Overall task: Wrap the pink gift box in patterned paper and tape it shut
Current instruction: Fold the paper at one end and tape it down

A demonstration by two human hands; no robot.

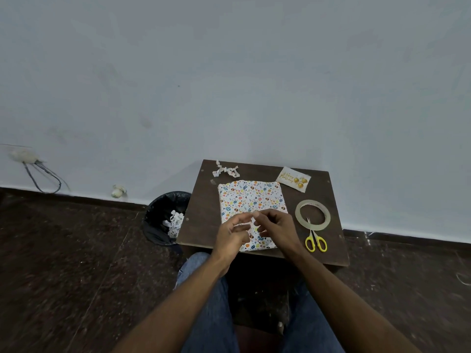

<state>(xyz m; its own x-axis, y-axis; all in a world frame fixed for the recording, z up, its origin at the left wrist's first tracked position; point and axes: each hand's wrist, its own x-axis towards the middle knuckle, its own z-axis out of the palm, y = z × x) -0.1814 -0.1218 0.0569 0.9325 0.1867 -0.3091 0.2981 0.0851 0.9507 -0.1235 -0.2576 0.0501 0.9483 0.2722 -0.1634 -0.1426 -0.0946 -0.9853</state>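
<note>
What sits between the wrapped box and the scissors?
In the head view, the right hand lies between the wrapped box and the scissors; otherwise bare table.

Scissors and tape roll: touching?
Touching, or at least overlapping: in the head view the blade tips of the scissors reach past the near rim of the tape roll into its hole, no gap visible.

gift box (251, 200) fully covered in white egg-pattern paper, lying flat; tape roll (313, 214) flat at its 3 o'clock.
</note>
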